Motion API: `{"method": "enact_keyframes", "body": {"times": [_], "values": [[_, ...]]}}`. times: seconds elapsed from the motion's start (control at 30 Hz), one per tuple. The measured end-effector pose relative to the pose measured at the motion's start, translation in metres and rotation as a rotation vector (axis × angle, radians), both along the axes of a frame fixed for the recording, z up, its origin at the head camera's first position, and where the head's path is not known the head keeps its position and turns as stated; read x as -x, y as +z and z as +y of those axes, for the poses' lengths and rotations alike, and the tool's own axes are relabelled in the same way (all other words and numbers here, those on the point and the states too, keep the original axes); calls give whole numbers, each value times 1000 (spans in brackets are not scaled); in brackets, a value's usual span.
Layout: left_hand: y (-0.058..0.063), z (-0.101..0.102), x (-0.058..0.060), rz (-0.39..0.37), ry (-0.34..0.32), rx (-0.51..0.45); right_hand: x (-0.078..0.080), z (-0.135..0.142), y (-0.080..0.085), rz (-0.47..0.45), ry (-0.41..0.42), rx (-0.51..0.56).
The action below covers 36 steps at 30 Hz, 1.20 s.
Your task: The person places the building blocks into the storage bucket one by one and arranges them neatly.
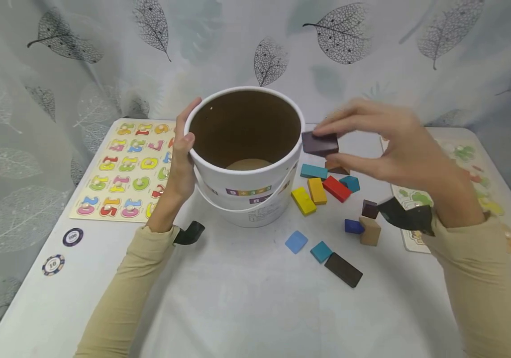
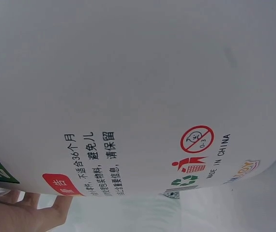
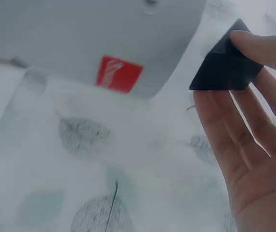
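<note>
a dark purple, smooth-faced block (image 1: 320, 145) is being held in the air just beside the right rim of a white cylindrical bucket (image 1: 237, 182); whether it is touching the rim, i cannot tell. in the head view its long axis is running roughly left to right, one end pointing at the bucket. the bucket is standing upright, its round mouth facing up and its thin white handle (image 1: 237, 211) hanging across the front.

the right hand (image 1: 394, 144) is pinching the block, fingers and thumb spaced apart by its thickness. the left hand (image 1: 181, 166) is gripping the bucket's left side, thumb at the rim, fingers curving along the outer wall.

on the white table (image 1: 237, 308), twelve loose blocks are showing: three teal (image 1: 313, 171), two yellow (image 1: 303, 201), and one each of red (image 1: 337, 189), brown (image 1: 339, 169), small dark purple (image 1: 369, 209), blue (image 1: 354, 226), tan (image 1: 369, 232), light blue (image 1: 296, 242) and dark brown (image 1: 344, 269). two flat printed boards (image 1: 116, 171) and two round patterned chips (image 1: 73, 237) are also lying there.
</note>
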State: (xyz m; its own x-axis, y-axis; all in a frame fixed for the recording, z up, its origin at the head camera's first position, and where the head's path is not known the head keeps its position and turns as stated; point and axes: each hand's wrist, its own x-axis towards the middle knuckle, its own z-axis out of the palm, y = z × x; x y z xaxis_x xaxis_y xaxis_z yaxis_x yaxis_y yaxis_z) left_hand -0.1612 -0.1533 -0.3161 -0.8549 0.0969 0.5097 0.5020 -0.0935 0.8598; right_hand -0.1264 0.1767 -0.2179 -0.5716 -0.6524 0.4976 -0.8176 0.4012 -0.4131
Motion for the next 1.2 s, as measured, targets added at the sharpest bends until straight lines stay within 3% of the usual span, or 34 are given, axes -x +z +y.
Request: {"method": "enact_keyframes", "body": {"times": [0.1,0.23,0.57,0.9,1.2], "values": [[1,-1,0,1,-5,10,10,-19,11,17,55,62],[1,-2,-2,-10,4,26,24,-40,9,37,97,116],[1,0,-2,-4,4,34,41,-52,-6,14,76,170],[2,-1,-2,-7,16,36,44,-52,-7,-7,60,149],[1,-1,-2,-13,27,48,36,-48,-2,24,20,159]]}}
